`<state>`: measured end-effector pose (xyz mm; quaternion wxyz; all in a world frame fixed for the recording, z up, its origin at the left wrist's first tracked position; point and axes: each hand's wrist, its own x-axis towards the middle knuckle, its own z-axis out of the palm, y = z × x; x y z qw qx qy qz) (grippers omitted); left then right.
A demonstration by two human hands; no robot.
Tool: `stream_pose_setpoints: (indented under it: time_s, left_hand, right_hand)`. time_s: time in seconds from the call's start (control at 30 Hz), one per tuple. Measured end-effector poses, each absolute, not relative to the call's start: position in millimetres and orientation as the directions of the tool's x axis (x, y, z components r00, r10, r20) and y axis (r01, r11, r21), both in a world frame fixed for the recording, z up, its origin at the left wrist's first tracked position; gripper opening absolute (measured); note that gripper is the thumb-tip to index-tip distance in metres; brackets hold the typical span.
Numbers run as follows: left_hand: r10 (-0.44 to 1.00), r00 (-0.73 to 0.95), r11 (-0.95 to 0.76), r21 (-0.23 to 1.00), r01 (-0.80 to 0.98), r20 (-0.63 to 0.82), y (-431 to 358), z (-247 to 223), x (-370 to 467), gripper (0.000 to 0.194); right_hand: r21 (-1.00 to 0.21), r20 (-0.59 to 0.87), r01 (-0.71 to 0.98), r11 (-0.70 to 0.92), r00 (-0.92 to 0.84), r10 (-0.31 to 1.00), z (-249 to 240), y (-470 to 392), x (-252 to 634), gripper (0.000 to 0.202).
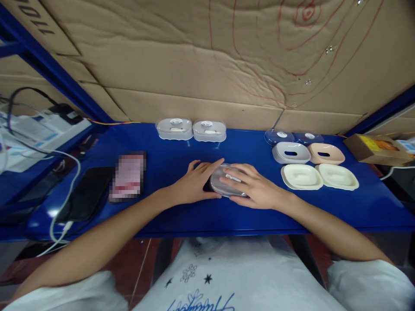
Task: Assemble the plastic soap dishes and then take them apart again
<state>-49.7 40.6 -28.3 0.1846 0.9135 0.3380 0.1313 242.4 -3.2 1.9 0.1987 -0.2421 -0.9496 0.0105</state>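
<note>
A grey oval soap box (223,181) with a clear lid sits on the blue table in front of me, partly covered by my fingers. My left hand (201,181) grips its left side, thumb low and fingers along the far edge. From the right, my right hand (256,185) spreads its fingers over the lid and holds the near right edge. To the right lie loose parts: a grey base (292,160) and a pink base (335,156) with slots, white inner trays (290,183), and clear lids (272,137) behind.
Two closed soap boxes (167,133) stand at the back against the cardboard wall (155,69). On the left lie a phone with a blurred screen (128,175), a black phone-like slab (86,190) and a white cable (76,172). A cardboard box (359,149) stands far right.
</note>
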Motion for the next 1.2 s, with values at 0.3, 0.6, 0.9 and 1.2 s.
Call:
stream_pose_setpoints:
  time_s: [0.3, 0.6, 0.9, 1.2]
  left_hand:
    - [0.661, 0.743, -0.713, 0.403, 0.574, 0.111, 42, -24, -48, 0.111]
    - [0.638, 0.751, -0.744, 0.39, 0.543, 0.172, 37, -25, -48, 0.112]
    - [0.516, 0.807, -0.854, 0.25, 0.457, 0.287, 29, -17, -47, 0.089]
    - [0.553, 0.776, -0.833, 0.201, 0.515, 0.302, 29, -17, -49, 0.08]
  right_hand:
    - [-0.197, 0.315, 0.476, 0.857, -0.797, 0.515, 3, -5, 249, 0.061]
    - [-0.125, 0.38, 0.534, 0.836, -0.752, 0.538, 1, -4, 251, 0.045]
    - [0.007, 0.431, 0.435, 0.9, -0.814, 0.39, 18, -7, 258, 0.025]
    - [0.07, 0.367, 0.831, 0.552, -0.536, 0.76, 10, 19, 272, 0.054]
